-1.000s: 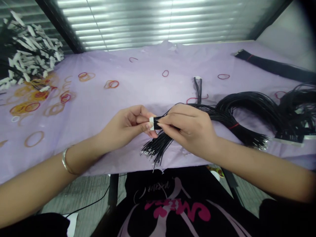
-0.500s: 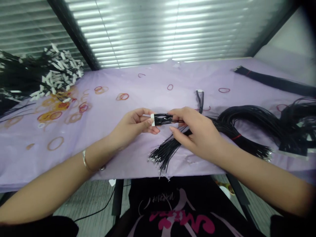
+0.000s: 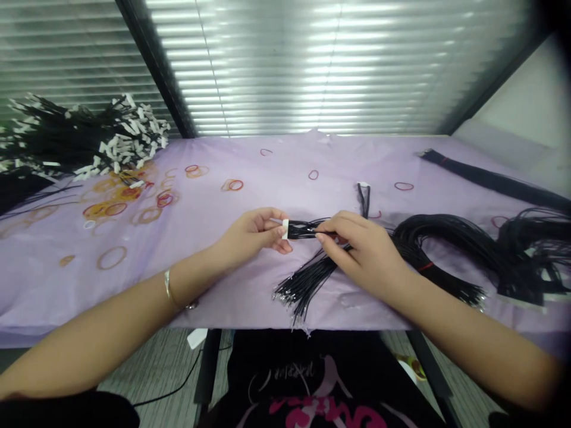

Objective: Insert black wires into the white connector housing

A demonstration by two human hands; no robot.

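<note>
Between thumb and fingers, my left hand (image 3: 261,233) grips a white connector (image 3: 285,229) near the middle of the table. Several black wires (image 3: 301,229) run from its right side toward my right hand (image 3: 357,244). The thumb and forefinger of that hand pinch a wire with a small shiny tip close to the connector. Beneath my right hand lies a bundle of loose black wires (image 3: 306,279), their bare metal ends fanned toward the front edge. Behind it, a short black cable with a white connector (image 3: 364,185) rests on the cloth.
Red-tied black wire coils (image 3: 455,232) lie at right, with a long bundle (image 3: 486,172) behind. Black cables with white connectors (image 3: 89,134) are heaped at back left, beside scattered rubber bands (image 3: 111,208). A purple cloth (image 3: 187,285) covers the table; window blinds (image 3: 276,65) stand behind.
The view has tilted upward slightly, so everything sits lower. My right thumb and forefinger have closed together on a wire; before, they were apart. My left hand keeps its hold on the connector.
</note>
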